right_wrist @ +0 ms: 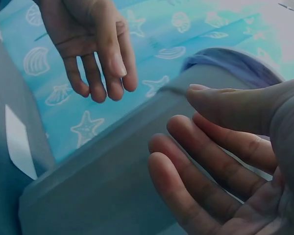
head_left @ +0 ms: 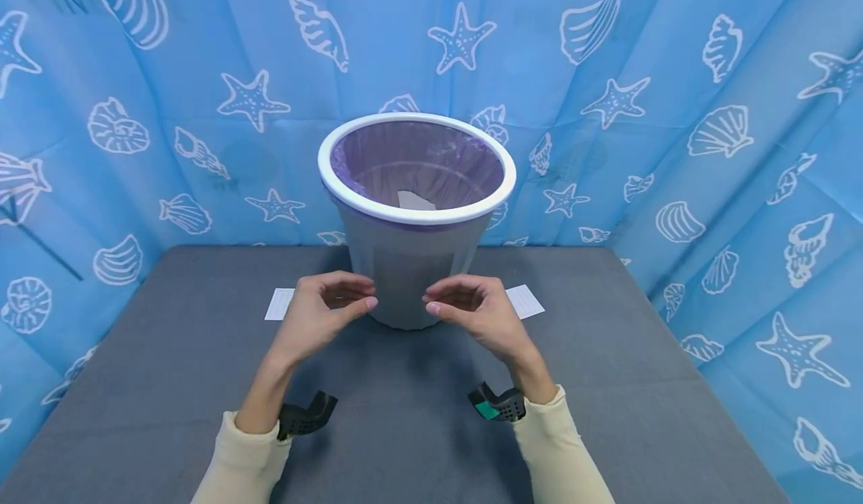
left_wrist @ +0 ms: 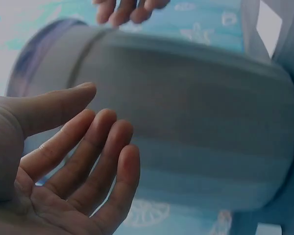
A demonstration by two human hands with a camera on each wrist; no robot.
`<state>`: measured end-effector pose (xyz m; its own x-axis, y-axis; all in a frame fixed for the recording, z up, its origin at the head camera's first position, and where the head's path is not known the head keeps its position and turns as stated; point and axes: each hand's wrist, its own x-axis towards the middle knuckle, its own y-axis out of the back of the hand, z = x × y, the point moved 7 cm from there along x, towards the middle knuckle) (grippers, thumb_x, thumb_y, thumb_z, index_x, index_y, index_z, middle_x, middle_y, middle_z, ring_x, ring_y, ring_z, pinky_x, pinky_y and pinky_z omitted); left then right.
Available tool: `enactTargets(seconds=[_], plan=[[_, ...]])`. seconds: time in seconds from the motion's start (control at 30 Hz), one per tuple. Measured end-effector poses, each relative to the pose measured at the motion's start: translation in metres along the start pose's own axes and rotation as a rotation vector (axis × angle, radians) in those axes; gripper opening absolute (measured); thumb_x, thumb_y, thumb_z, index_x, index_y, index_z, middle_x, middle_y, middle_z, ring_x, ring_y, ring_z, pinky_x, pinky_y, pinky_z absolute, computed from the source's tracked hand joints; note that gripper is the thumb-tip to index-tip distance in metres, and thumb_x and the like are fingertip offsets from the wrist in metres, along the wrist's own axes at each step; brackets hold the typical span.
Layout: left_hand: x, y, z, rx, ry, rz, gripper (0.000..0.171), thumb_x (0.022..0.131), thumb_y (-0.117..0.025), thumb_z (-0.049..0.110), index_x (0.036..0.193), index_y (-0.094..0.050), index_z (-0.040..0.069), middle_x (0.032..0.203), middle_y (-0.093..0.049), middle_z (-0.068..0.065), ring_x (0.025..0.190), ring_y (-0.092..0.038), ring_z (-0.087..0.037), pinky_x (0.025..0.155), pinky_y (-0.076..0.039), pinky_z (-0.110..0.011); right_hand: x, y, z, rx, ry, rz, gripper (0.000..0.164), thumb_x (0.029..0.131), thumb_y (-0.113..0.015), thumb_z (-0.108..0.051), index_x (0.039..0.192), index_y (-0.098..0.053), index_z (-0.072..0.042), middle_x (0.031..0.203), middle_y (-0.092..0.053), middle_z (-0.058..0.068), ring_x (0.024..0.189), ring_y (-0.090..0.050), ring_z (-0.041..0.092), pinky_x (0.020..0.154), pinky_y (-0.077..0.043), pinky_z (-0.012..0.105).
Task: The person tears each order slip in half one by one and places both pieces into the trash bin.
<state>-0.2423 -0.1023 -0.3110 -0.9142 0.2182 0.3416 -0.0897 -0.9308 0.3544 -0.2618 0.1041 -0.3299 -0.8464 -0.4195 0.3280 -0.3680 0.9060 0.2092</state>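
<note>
Just below centre of the frame, the fingers of the left hand point(head_left: 313, 315) and the right hand point(head_left: 487, 315) are loosely bent, and nothing is pinched. Beyond, at centre, the bin point(head_left: 404, 260) is placed upright on the worktop point(head_left: 398, 436); it could be tipped by uneven pushing.

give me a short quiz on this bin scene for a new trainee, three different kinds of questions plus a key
1. What colour is the liner inside the bin?
2. True or false: the left grip is inside the bin.
3. What lies on the grey surface to either side of the bin: a) spoons, b) flat white pieces, c) cups?

Key: 1. Purple. 2. False; it is outside, holding nothing. 3. b.
</note>
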Motion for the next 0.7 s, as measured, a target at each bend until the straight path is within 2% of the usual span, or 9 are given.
enactTargets(seconds=[0.1,0.23,0.37,0.47,0.57,0.7], plan=[[0.002,0.010,-0.024,0.038,0.007,0.021,0.026,0.085,-0.070,0.010,0.108,-0.066,-0.001,0.100,-0.067,-0.014,0.087,-0.065,-0.025,0.080,-0.051,-0.043,0.000,-0.009,-0.003,0.001,-0.017,-0.026,0.021,0.083,-0.067,0.002,0.104,-0.065,0.006,0.100,-0.067,0.020,0.089,-0.065,0.033,0.077,-0.053,0.036],[0.006,0.028,-0.067,0.132,0.020,0.068,0.027,0.084,-0.071,0.016,0.109,-0.066,0.004,0.100,-0.067,-0.013,0.086,-0.065,-0.021,0.078,-0.052,-0.040,0.000,-0.021,-0.008,0.006,-0.031,-0.065,0.022,0.084,-0.065,0.004,0.105,-0.063,0.010,0.101,-0.064,0.026,0.090,-0.064,0.038,0.077,-0.053,0.035],[0.007,0.045,-0.104,0.251,0.047,0.115,0.031,0.084,-0.072,0.016,0.111,-0.065,0.004,0.102,-0.066,-0.016,0.091,-0.064,-0.028,0.082,-0.049,-0.046,0.001,-0.029,-0.006,-0.004,-0.052,-0.095,0.023,0.084,-0.065,0.003,0.106,-0.062,0.011,0.101,-0.064,0.027,0.090,-0.063,0.040,0.078,-0.053,0.036],[0.006,0.056,-0.127,0.303,0.075,0.138,0.035,0.084,-0.071,0.016,0.115,-0.064,0.003,0.106,-0.065,-0.018,0.098,-0.061,-0.031,0.086,-0.046,-0.050,0.001,-0.035,-0.003,-0.009,-0.069,-0.123,0.024,0.084,-0.065,0.003,0.106,-0.062,0.010,0.101,-0.064,0.027,0.090,-0.062,0.039,0.079,-0.052,0.038],[0.004,0.064,-0.148,0.318,0.118,0.144,0.040,0.085,-0.070,0.016,0.120,-0.060,0.001,0.114,-0.062,-0.019,0.105,-0.055,-0.034,0.089,-0.041,-0.052,0.003,-0.041,0.002,-0.014,-0.093,-0.153,0.024,0.084,-0.066,0.002,0.107,-0.063,0.009,0.101,-0.064,0.025,0.090,-0.063,0.038,0.080,-0.052,0.039],[0.001,0.070,-0.172,0.345,0.218,0.118,0.052,0.085,-0.070,0.022,0.129,-0.053,-0.001,0.129,-0.051,-0.024,0.119,-0.043,-0.042,0.093,-0.036,-0.058,0.004,-0.050,0.013,-0.012,-0.121,-0.197,0.024,0.084,-0.066,0.001,0.107,-0.063,0.009,0.101,-0.065,0.024,0.092,-0.063,0.037,0.080,-0.052,0.036]])
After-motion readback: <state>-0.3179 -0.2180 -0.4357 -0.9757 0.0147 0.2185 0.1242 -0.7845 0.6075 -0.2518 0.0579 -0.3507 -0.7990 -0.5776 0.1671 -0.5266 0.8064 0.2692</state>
